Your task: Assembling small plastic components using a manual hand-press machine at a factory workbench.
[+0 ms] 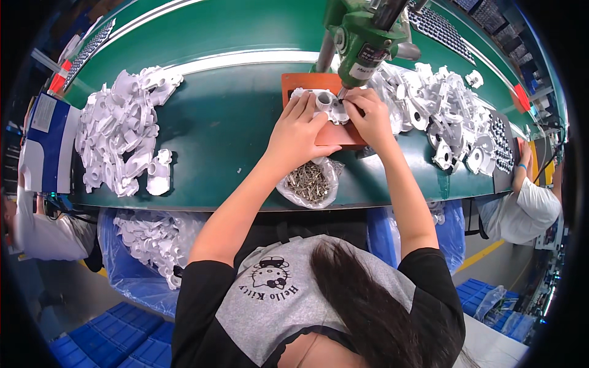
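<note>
White moulded plastic part with round openings (337, 114) sits on an orange block (345, 135) atop the green counter (215, 138), the left hand (298, 126) spread across its left side, grip unclenched, while the right hand (372, 116) curls beneath a green metal machine (360, 49), its grip's contents impossible to tell.

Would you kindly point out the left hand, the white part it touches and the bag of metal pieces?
Left hand (299, 127): head view, back of the hand.
White part (338, 115): head view, lower right.
Bag (333, 180): head view, right rim.
</note>
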